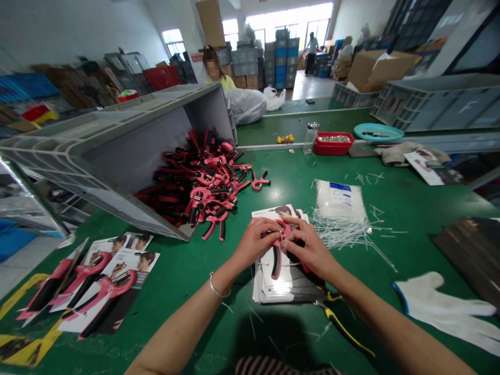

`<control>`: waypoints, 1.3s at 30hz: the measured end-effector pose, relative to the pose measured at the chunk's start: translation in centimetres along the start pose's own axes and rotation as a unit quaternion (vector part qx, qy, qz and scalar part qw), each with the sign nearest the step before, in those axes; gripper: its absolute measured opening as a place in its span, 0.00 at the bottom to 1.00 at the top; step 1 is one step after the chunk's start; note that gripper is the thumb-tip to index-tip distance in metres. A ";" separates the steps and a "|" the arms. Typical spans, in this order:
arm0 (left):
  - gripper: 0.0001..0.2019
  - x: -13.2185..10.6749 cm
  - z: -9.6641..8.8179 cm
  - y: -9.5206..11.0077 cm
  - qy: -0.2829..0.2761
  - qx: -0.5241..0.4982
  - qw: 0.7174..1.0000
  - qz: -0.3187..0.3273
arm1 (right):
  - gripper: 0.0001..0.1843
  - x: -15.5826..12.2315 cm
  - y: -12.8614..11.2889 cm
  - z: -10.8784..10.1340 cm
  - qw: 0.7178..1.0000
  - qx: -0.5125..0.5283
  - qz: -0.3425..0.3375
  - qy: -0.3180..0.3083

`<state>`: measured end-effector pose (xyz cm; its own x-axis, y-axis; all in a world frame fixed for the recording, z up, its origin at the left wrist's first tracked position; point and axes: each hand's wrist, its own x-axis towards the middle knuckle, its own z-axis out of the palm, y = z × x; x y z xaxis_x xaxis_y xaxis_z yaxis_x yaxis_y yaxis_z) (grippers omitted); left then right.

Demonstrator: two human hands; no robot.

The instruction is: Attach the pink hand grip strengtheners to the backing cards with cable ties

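Pink pliers with black grips [276, 260] lie on a stack of printed cards [273, 291] in front of me. My left hand [260, 238] is closed at the head of the pliers, thumb and fingers pinching there. From the other side, my right hand [307, 247] pinches a thin white cable tie [281, 236] at the same spot; the fingertips nearly meet and partly hide it. Another white tie crosses the card near the black grip. Cutting pliers with yellow-and-black handles [346, 330] lie by the stack, under my right forearm.
A tipped grey crate [128, 130] spills pink pliers [211, 182] at left. Carded pliers [105, 291] lie near left. Right of the stack are a bag of cable ties [338, 200], loose ties and a white glove [445, 307]. A red tray [334, 146] and glass jar [311, 138] stand beyond.
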<state>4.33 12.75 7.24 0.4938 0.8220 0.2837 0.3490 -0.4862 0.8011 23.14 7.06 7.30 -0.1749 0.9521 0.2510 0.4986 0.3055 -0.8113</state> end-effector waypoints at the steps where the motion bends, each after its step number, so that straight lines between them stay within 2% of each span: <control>1: 0.04 0.0 0.0 0.0 0.001 -0.001 1.000 0.001 | 0.07 0.0 0.0 0.0 1.000 -0.001 0.002 0.000; 6: 0.05 -0.2 0.0 0.2 0.002 0.003 1.000 0.004 | 0.07 0.1 0.4 0.2 1.000 -0.003 0.006 0.004; 11: 0.08 -0.1 -0.9 -0.2 -0.051 0.003 0.998 0.037 | 0.08 1.3 0.6 0.4 0.999 0.014 0.020 0.029; 13: 0.10 0.3 -1.3 -0.3 -0.057 -0.026 0.998 -0.002 | 0.09 1.7 0.6 0.5 0.999 0.008 0.022 0.028; 15: 0.12 0.7 -1.5 0.0 -0.040 -0.049 0.997 -0.048 | 0.09 1.9 0.7 0.6 1.000 0.004 0.020 0.023; 17: 0.12 0.7 -1.3 1.0 -0.010 -0.020 0.998 -0.050 | 0.08 1.8 0.9 0.8 1.000 0.000 0.013 0.026; 21: 0.11 -1.2 0.2 3.9 0.007 0.157 0.986 0.055 | 0.14 1.4 1.2 1.2 0.998 -0.018 -0.012 0.055; 23: 0.11 -2.8 1.5 4.8 -0.012 0.222 0.970 0.099 | 0.17 1.4 1.4 1.3 0.998 -0.019 -0.024 0.058; 26: 0.10 -4.7 3.2 5.1 -0.061 0.301 0.940 0.149 | 0.18 1.7 1.4 1.4 0.998 -0.023 -0.039 0.049; 29: 0.10 -5.4 3.3 5.2 -0.103 0.336 0.921 0.171 | 0.16 1.8 1.0 1.0 0.998 -0.020 -0.041 0.039; 30: 0.10 -5.6 3.0 5.3 -0.098 0.332 0.925 0.159 | 0.14 1.6 0.7 0.6 0.998 -0.013 -0.037 0.041; 32: 0.13 -6.1 1.8 5.7 -0.052 0.320 0.940 0.102 | 0.11 0.8 -0.1 -0.2 0.999 0.005 -0.026 0.037; 34: 0.23 -6.9 0.6 5.9 -0.010 0.323 0.946 0.022 | 0.08 -0.4 -1.1 -1.3 1.000 0.002 -0.025 -0.003; 35: 0.26 -7.4 0.2 5.9 -0.008 0.327 0.945 -0.011 | 0.08 -1.1 -1.7 -1.7 0.998 -0.014 -0.035 -0.042; 37: 0.22 -8.2 -0.2 5.7 -0.033 0.325 0.944 -0.044 | 0.09 -2.3 -2.6 -2.2 0.987 -0.072 -0.073 -0.125; 39: 0.14 -8.7 -0.1 5.4 -0.052 0.299 0.952 -0.049 | 0.08 -3.0 -3.3 -2.3 0.970 -0.132 -0.111 -0.173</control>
<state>1.84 3.00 9.15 0.5010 0.8532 0.1451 0.7729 -0.5165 0.3686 23.97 3.25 10.43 -0.5534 0.8144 0.1749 0.6082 0.5385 -0.5832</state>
